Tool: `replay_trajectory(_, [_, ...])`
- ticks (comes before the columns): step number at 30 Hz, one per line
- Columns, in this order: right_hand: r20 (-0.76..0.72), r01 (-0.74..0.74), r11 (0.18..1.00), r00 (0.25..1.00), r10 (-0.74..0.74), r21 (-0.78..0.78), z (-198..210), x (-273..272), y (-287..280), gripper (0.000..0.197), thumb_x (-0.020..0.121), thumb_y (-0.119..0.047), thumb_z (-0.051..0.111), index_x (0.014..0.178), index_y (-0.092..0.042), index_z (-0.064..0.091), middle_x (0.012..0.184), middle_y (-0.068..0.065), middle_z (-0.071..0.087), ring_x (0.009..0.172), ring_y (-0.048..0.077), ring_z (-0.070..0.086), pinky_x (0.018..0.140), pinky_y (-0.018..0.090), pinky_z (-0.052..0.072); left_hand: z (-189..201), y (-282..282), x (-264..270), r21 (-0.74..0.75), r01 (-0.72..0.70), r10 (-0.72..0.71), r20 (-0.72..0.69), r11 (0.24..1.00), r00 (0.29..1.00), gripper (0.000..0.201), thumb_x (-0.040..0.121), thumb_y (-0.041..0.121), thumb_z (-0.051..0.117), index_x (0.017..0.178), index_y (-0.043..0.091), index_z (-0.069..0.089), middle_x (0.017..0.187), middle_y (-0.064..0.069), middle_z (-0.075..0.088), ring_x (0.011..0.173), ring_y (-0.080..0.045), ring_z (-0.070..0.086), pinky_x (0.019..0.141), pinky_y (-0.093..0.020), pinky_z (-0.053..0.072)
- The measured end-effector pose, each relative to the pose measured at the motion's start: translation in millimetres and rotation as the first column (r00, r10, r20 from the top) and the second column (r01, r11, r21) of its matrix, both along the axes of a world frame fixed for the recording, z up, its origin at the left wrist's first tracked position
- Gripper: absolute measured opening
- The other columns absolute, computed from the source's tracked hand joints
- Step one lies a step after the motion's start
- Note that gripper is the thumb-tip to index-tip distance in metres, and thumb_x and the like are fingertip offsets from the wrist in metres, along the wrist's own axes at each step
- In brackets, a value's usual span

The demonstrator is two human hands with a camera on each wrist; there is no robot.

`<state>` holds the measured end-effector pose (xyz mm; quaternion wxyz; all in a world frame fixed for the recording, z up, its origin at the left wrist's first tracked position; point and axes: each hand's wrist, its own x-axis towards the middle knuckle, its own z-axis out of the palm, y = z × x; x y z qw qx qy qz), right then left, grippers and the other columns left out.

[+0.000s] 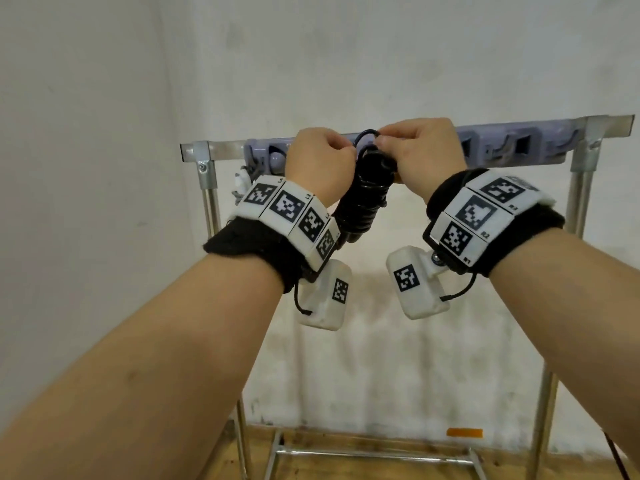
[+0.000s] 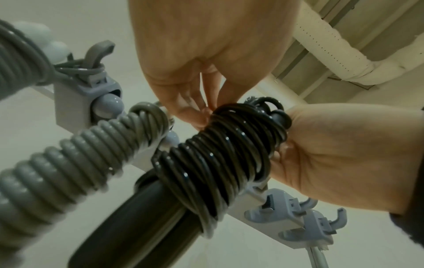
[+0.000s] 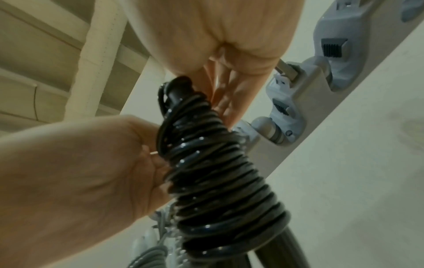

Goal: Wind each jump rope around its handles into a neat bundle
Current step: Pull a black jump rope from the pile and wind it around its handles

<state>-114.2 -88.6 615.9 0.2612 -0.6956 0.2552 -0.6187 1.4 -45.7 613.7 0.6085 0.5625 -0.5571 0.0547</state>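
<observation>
A black jump rope (image 1: pixel 360 199) is coiled tightly round its two dark handles and held upright between my raised hands, in front of the hook rail. My left hand (image 1: pixel 341 152) is curled at the bundle's top, and its fingertips (image 2: pixel 204 116) pinch the upper coils. My right hand (image 1: pixel 381 142) pinches a small free loop of black rope (image 1: pixel 365 135) above the handle ends, while its fingers (image 3: pixel 229 107) lie along the bundle (image 3: pixel 218 172). The handles' lower ends (image 2: pixel 142 226) stick out bare below the coils.
A wound grey jump rope (image 2: pixel 69 163) hangs from a hook at the rail's left end, close to my left wrist. The grey-purple hook rail (image 1: pixel 502 147) runs along the top bar of a metal rack (image 1: pixel 207 202) against a white wall. The floor below is wood.
</observation>
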Motion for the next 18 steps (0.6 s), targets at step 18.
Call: replay_trajectory(18, [-0.069, 0.086, 0.996, 0.994, -0.085, 0.014, -20.6, 0.3, -18.8, 0.014, 0.088, -0.014, 0.058, 0.081, -0.013, 0.07, 0.072, -0.004, 0.063, 0.068, 0.007, 0.059, 0.067, 0.013, 0.049, 2.4, -5.9, -3.0, 0.014, -0.295, 0.27, 0.37, 0.955, 0.889, 0.014, 0.086, 0.011, 0.055, 0.085, 0.009, 0.069, 0.085, -0.005, 0.069, 0.079, -0.021, 0.063, 0.066, -0.027, 0.046])
